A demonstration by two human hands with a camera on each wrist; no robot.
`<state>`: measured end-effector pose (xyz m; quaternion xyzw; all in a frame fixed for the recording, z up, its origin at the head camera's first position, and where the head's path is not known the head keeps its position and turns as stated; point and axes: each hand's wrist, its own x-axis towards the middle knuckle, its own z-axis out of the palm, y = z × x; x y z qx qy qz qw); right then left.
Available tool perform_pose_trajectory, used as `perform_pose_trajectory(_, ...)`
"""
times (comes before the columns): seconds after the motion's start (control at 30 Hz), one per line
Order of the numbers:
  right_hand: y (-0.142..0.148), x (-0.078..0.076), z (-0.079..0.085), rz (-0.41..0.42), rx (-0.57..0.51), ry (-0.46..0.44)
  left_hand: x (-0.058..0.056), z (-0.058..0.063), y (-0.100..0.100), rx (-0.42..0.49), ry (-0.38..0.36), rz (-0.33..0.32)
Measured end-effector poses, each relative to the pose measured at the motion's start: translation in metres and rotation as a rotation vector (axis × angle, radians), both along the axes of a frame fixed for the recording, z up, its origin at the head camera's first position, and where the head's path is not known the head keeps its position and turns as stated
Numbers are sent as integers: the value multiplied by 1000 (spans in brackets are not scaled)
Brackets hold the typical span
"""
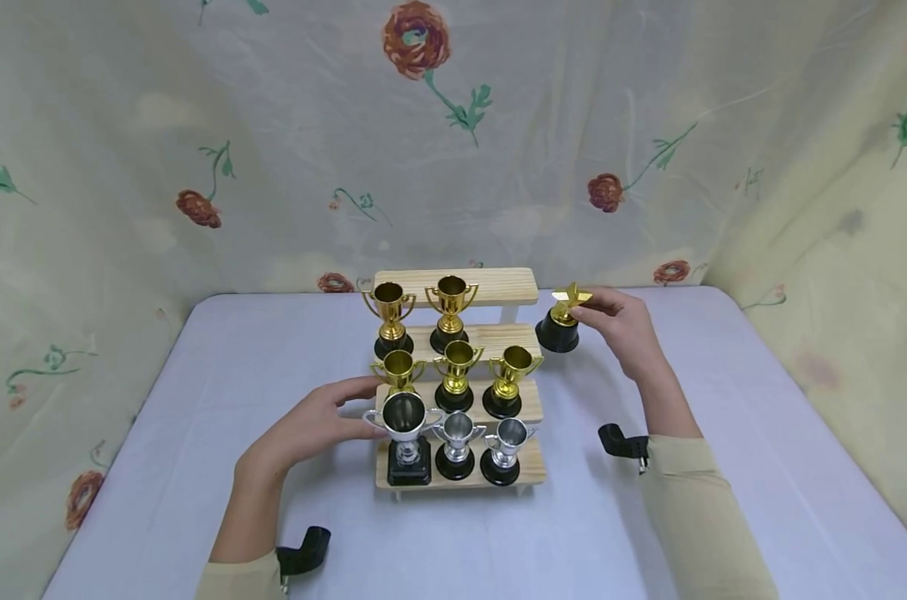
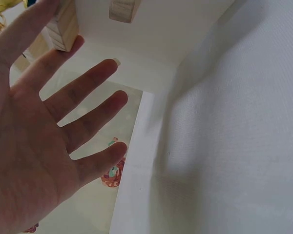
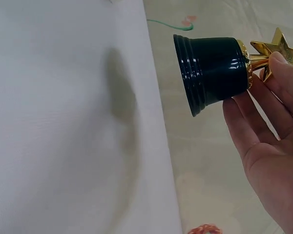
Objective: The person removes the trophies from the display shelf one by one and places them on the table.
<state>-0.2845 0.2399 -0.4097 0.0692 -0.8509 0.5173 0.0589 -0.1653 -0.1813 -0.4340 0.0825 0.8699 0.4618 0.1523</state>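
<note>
My right hand (image 1: 626, 332) pinches a star trophy (image 1: 558, 332) by its gold upper part, just right of a tiered wooden stand (image 1: 457, 286). In the right wrist view its black base (image 3: 212, 73) is raised off the white table, thumb on the gold star (image 3: 278, 46). My left hand (image 1: 307, 429) is at the stand's left side, fingers spread and mostly straight. In the left wrist view its fingertips touch the end of a wooden plank (image 2: 63, 29). Near its thumb stands a large silver cup trophy (image 1: 408, 458) on the lowest tier.
Two smaller silver cups (image 1: 455, 450) share the lowest tier. Gold cup trophies (image 1: 504, 387) stand on the two tiers above, three and two. A white cloth covers the table (image 1: 273, 350); a flowered curtain (image 1: 498, 167) hangs behind and at both sides.
</note>
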Motion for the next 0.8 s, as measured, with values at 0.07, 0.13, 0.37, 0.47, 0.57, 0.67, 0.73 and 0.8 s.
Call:
perform_pose_trajectory(0.07,-1,-4,-4,4,17,-9,0,0,0,-1,-1,2)
perform_pose_trajectory(0.13,-1,-7,-8,4,29,-36,0,0,1,-1,-2,1)
perform_pose_trajectory(0.37,-5,-20,-19,15,50,-89,1,0,1,-4,-3,3)
perform_pose_trajectory(0.47,-6,-25,-21,11,55,-85,0,0,1,1,4,0)
perform_pose_trajectory(0.57,-4,-29,-25,-4,53,-91,-1,0,1,8,8,-7)
perform_pose_trajectory(0.67,0,-30,-30,-21,40,-103,-1,0,2,14,8,-9)
perform_pose_trajectory(0.73,2,-30,-35,-35,31,-113,-1,0,2,16,5,-8)
perform_pose_trajectory(0.8,3,-30,-39,-44,27,-117,-1,0,1,17,2,-9)
